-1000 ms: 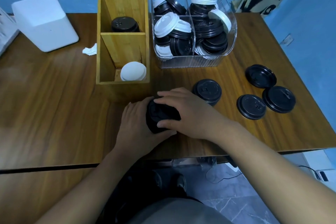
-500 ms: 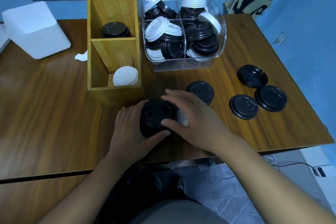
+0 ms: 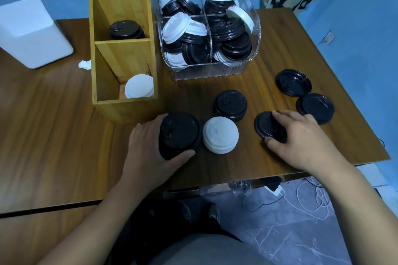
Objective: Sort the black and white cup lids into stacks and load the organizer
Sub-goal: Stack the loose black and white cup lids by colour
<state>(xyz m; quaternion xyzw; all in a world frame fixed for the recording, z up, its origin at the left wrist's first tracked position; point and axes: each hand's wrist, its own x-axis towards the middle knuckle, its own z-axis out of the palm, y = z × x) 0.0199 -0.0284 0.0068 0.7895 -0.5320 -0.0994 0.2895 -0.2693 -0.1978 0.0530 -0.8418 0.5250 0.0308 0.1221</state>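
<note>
Head view. Left hand (image 3: 148,148) wraps a tall black lid stack (image 3: 179,131), thumb on its near side and fingers round the far side; the stack stands on the table (image 3: 53,131). Right hand (image 3: 301,137) pinches a loose black lid (image 3: 266,123) lying flat on the table, fingers over its top and thumb at its near edge. Between the two grips sits a short white lid stack (image 3: 220,134), touching or nearly touching the left-hand stack. Just beyond it is a shorter black stack (image 3: 230,103). Two more single black lids (image 3: 293,82) (image 3: 315,106) lie beyond the right hand. Beyond the left grip, the wooden organizer (image 3: 103,49) has white lids (image 3: 140,86) in the near compartment and black lids (image 3: 126,29) in the middle one; the far one shows a dark edge only. The clear bin (image 3: 206,71) beyond both hands holds many mixed lids. Judgement: sorting is early to midway, with most lids unsorted.
</note>
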